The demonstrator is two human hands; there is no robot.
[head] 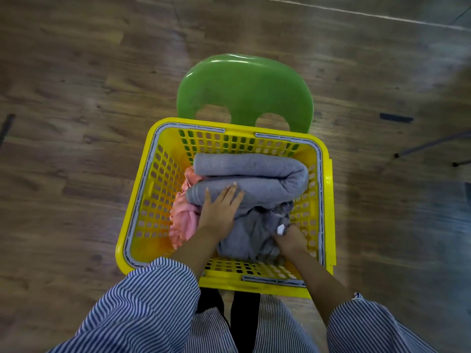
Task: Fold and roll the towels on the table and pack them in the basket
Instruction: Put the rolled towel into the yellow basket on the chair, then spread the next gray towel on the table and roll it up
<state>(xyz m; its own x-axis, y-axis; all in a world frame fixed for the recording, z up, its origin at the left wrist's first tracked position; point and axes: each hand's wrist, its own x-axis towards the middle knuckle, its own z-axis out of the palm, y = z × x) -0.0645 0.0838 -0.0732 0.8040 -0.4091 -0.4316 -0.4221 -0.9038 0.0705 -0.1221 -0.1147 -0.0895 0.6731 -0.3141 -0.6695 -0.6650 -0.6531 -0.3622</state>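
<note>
Head view, looking straight down into the yellow basket (pixel 327 200), which sits on a green chair (pixel 244 87) over wood floor (pixel 76 98). Basket has perforated walls w/ grey trim along the rim.

Inside: a grey rolled towel (pixel 249 164) lies across the far part of the basket, roll axis running left-right. A second grey towel (pixel 257 225) is nearer to me, its upper part rolled, its lower part looser and bunched toward the near wall. A pink towel (pixel 182 220) is wedged along the left side, betw. the grey ones and the left wall, partly hidden under them.

My left hand (pixel 220 210) lies palm-down on the second grey towel, fingers straight and spread, pressing on the rolled part – grip apart, nothing clasped. My right hand (pixel 289 239) is down in the near-right corner of the basket, fingers dug into the loose grey cloth beside a small white tag (pixel 280 229); fingertips are buried, so I can't tell if that grip is clamped on the fabric or just pushing.

Both forearms come out of striped sleeves (pixel 142 301) at the bottom of the view.
</note>
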